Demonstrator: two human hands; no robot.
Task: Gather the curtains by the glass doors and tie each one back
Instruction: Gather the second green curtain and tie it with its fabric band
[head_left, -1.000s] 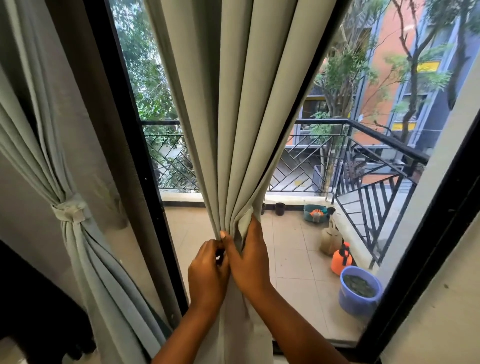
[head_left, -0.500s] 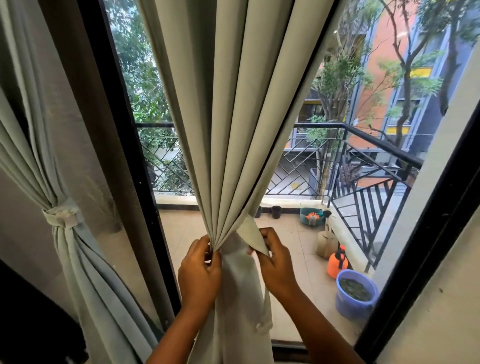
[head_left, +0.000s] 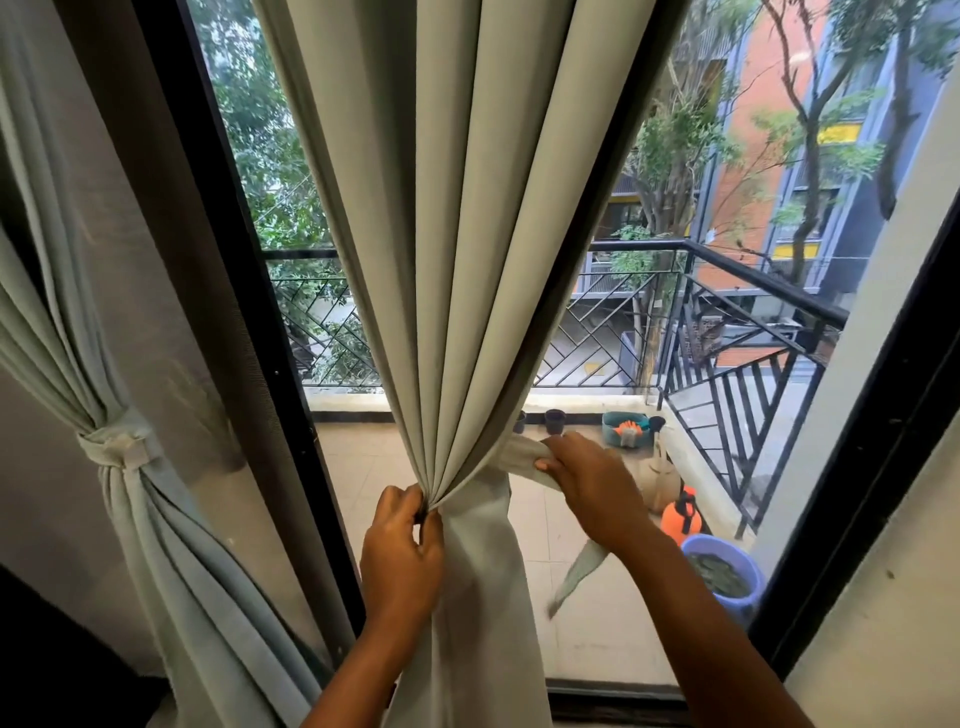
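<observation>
I look through tall glass doors with a black frame (head_left: 244, 291) to a tiled balcony (head_left: 374, 467) with a black railing (head_left: 748, 280); on its floor stand an orange sprayer (head_left: 681, 519), a blue bucket (head_left: 724, 569) and some small pots, with trees and buildings behind. At the far left hangs a pale curtain already tied (head_left: 111, 452) at its middle. The centre curtain (head_left: 457, 260) falls from the top and narrows to a bunch in front of me. Both forearms reach up from below. My left hand (head_left: 402, 561) pinches the gathered folds at the narrow point, its fingers curled around the cloth. My right hand (head_left: 587, 478) is out to the right and grips the tie-back strip (head_left: 519, 457), which runs from the bunch to this hand; its loose end hangs under the wrist.
</observation>
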